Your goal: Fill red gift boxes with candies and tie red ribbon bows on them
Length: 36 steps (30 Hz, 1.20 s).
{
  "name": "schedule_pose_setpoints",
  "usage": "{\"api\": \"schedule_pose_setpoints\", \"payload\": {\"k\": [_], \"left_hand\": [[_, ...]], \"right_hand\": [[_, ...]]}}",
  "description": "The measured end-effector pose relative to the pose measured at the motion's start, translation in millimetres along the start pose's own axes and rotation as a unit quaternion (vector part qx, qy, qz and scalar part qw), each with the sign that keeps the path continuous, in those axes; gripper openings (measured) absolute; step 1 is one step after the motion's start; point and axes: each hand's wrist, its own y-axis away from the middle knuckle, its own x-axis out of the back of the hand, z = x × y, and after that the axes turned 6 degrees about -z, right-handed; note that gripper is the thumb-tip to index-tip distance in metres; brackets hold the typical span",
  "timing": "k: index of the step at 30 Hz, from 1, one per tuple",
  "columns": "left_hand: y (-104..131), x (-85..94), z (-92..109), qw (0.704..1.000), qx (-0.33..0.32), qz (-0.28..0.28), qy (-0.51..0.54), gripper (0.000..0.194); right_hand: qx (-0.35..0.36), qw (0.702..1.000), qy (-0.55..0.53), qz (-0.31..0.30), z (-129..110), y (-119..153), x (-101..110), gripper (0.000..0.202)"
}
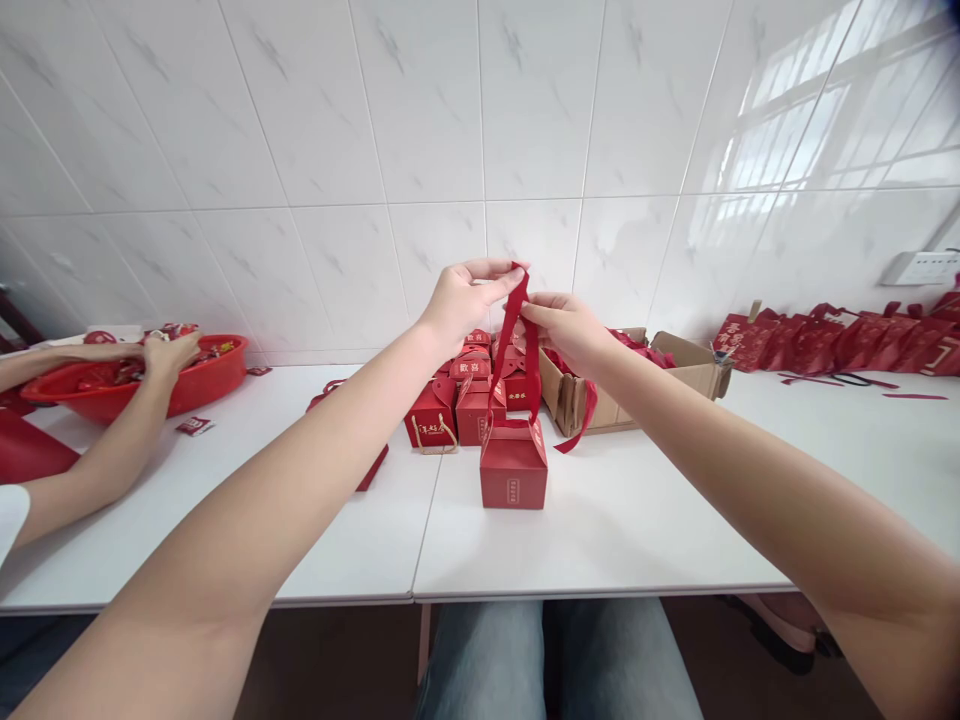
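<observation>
With the small red box taken as the middle of the dial and twelve o'clock toward the wall, the box sits upright on the white surface directly in front of the person. A red ribbon runs up from its top in two strands that meet above it at twelve o'clock. The left hand has its grip pinched on the ribbon's upper end, between thumb and fingers. The right hand sits just beside and slightly lower, its grip also pinched on the ribbon.

More red boxes stand close together at eleven o'clock, some with gold lettering, the front left one with a cord handle. Toward two o'clock, partly behind the right hand, is an open cardboard box with red material inside. Farther out, between two and three, red bags stand in a row along the wall, with loose strips before them.

A dark red item at nine is mostly hidden by the left forearm. Well apart, between nine and ten, a co-worker's hand is over a red basin of wrapped pieces; a small packet lies near it.
</observation>
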Motion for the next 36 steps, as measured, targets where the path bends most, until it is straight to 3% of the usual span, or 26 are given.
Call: {"api": "schedule_pose_setpoints", "payload": {"k": [4, 8, 10, 14, 18, 23, 26, 28, 30, 33, 36], "left_hand": [[0.3, -3.8, -4.3, 0.999, -0.011, -0.024, -0.029, 0.013], [-1.0, -1.3, -6.5, 0.997, -0.044, 0.001, -0.063, 0.027], [-2.2, 0.6, -8.3, 1.0, -0.007, 0.005, -0.017, 0.038], [-1.5, 4.0, -13.5, 0.994, 0.085, -0.014, 0.074, 0.038], [5.3, 6.3, -17.8, 0.988, 0.099, -0.078, 0.09, 0.038], [14.8, 7.7, -22.8, 0.998, -0.02, -0.017, -0.059, 0.025], [21.6, 11.0, -26.4, 0.967, -0.133, -0.015, -0.217, 0.016], [26.4, 14.0, -29.2, 0.951, -0.167, -0.034, -0.256, 0.016], [30.1, 16.0, -31.9, 0.969, -0.133, -0.054, -0.199, 0.022], [31.8, 14.7, -34.4, 0.995, 0.027, -0.094, -0.007, 0.034], [30.7, 9.4, -33.6, 0.973, 0.156, -0.144, 0.092, 0.029]], "right_hand": [[0.025, 0.998, -0.033, -0.051, 3.2, -1.3, -4.8, 0.015], [0.009, 0.995, -0.049, -0.09, 4.0, 1.2, 0.5, 0.016], [-0.012, 0.993, -0.072, -0.098, 4.0, 2.9, 3.8, 0.016], [-0.057, 0.987, -0.129, -0.07, 4.1, 4.0, 7.6, 0.015], [-0.072, 0.988, -0.121, -0.062, 3.3, 2.4, 11.0, 0.019], [-0.08, 0.983, -0.136, -0.092, 4.2, 1.7, 17.6, 0.02], [-0.102, 0.977, -0.167, -0.082, 7.8, 2.1, 22.6, 0.018], [-0.103, 0.98, -0.139, -0.095, 9.8, 3.0, 25.7, 0.014], [-0.078, 0.989, -0.055, -0.114, 9.6, 4.9, 27.5, 0.013], [0.017, 0.978, 0.171, -0.117, 4.3, 9.4, 27.7, 0.019], [0.167, 0.889, 0.408, -0.119, -1.7, 13.4, 28.4, 0.02]]}}
